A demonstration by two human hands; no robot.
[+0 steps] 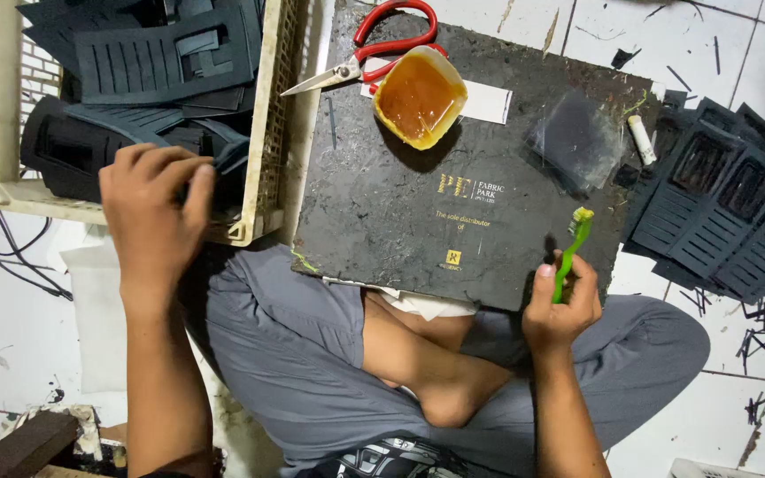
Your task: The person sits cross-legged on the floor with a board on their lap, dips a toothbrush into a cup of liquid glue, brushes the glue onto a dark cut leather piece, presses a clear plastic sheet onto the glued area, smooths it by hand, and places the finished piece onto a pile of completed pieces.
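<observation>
My left hand (154,208) reaches into a cream plastic crate (267,133) at the upper left and closes on a dark grey slotted leather piece (223,159) among several like it. My right hand (561,305) grips a green toothbrush (573,252) upright, bristles up, at the right edge of a black board (418,204) that rests on my crossed legs. On the board's far side sit a small tub of amber glue (420,96) and red-handled scissors (374,49).
A row of dark slotted leather pieces (728,212) is laid out overlapping on the white tiled floor to the right. A small white tube (641,140) and a clear plastic bag (577,137) lie at the board's right corner. Black scraps litter the floor; cables run at the left.
</observation>
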